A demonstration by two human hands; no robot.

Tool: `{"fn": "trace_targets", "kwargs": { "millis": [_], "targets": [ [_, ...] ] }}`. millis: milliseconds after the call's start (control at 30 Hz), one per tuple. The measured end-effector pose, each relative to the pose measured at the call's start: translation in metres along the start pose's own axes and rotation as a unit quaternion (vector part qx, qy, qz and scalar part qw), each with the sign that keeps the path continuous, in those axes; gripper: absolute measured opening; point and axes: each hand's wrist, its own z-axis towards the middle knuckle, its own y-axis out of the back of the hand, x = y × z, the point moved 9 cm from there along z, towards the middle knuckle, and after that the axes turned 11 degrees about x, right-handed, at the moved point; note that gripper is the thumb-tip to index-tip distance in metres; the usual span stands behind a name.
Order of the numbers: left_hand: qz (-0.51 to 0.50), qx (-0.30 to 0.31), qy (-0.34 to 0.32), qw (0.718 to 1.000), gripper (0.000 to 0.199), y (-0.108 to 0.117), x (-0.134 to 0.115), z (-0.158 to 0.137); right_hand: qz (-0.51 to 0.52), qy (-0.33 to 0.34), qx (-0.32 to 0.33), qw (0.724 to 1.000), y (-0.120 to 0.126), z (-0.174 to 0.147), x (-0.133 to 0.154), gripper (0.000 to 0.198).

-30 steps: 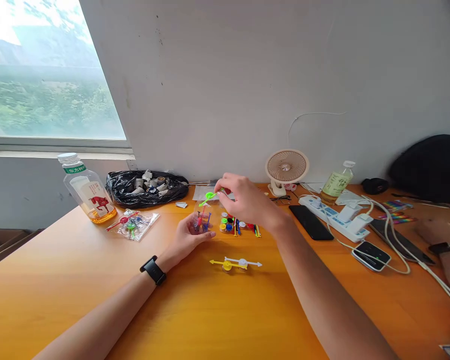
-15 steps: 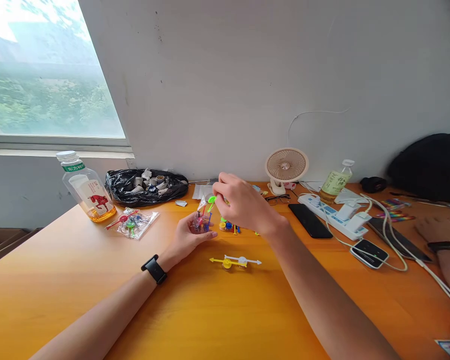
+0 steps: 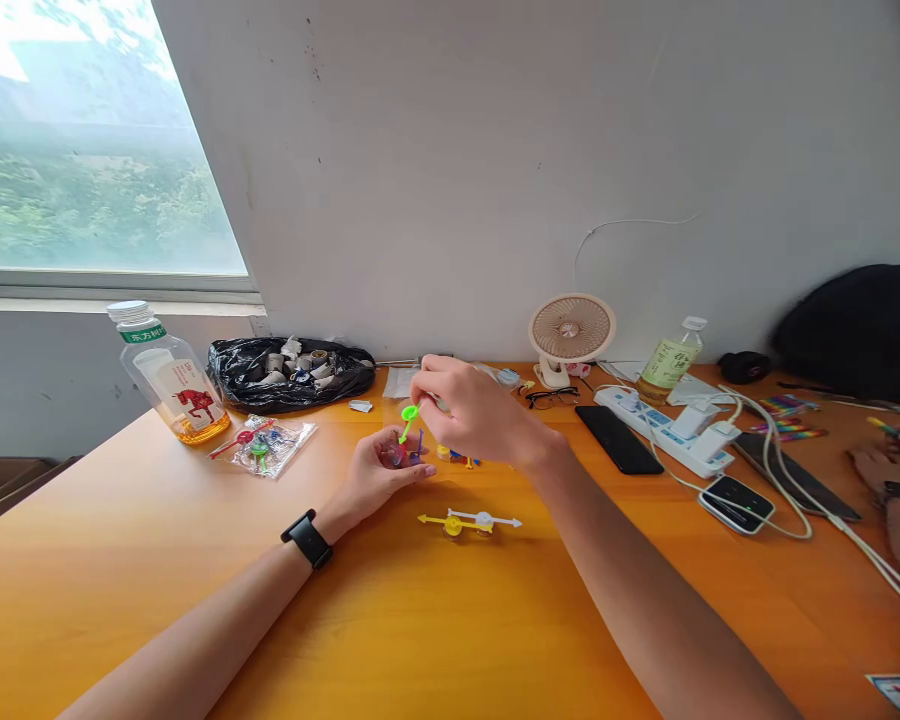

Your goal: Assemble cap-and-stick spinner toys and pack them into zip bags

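My left hand (image 3: 367, 475) is curled around a bundle of clear plastic (image 3: 396, 458) with reddish and blue parts; a blue arrow piece (image 3: 420, 445) sticks up by its fingers. Just above it, my right hand (image 3: 472, 405) pinches a bright green arrow spinner (image 3: 409, 413) by its upper end, the arrow slanting down toward the bundle. Whether the two touch I cannot tell. Nearer me on the table lie a yellow arrow spinner (image 3: 454, 525) and a white arrow spinner (image 3: 484, 521), side by side. Small yellow and blue pieces (image 3: 457, 456) are partly hidden behind my right hand.
A clear bag of spinners (image 3: 270, 447) and a tea bottle (image 3: 172, 385) stand left, before a black bag (image 3: 229, 390). To the right are a fan (image 3: 570, 330), a phone (image 3: 619, 440), a power strip (image 3: 660, 435) with cables, and another person's hand (image 3: 881, 470).
My right hand has come slightly down and left, and the green arrow now points down toward my left hand. The other person's hand at the right has shifted, with a yellow-green stick beside it.
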Motion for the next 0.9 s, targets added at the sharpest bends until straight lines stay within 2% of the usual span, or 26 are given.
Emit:
{"fn": "trace_targets", "kwargs": {
  "millis": [100, 300, 500, 633, 733, 900],
  "targets": [
    [0.015, 0.001, 0.001, 1.000, 0.044, 0.000, -0.001, 0.000, 0.021, 0.004, 0.009, 1.000, -0.004, 0.002, -0.002, 0.022],
    [0.034, -0.005, -0.006, 0.999, 0.045, 0.000, -0.007, -0.001, -0.097, -0.024, 0.039, 0.994, -0.013, 0.004, -0.006, 0.024],
    [0.037, 0.007, -0.009, 0.999, 0.044, -0.002, -0.008, -0.001, -0.132, -0.026, 0.075, 0.988, -0.025, 0.003, -0.008, 0.027],
    [0.023, 0.023, -0.004, 0.999, 0.047, -0.005, -0.004, 0.001, -0.111, -0.018, 0.085, 0.990, -0.025, 0.003, -0.007, 0.029],
    [-0.001, 0.027, 0.009, 1.000, 0.050, -0.005, 0.000, 0.001, -0.071, -0.019, 0.060, 0.996, -0.015, 0.003, -0.008, 0.027],
    [-0.070, -0.042, 0.014, 0.997, 0.054, 0.012, 0.002, -0.002, 0.040, -0.037, 0.008, 0.998, 0.004, -0.006, -0.021, 0.019]
  ]
}}
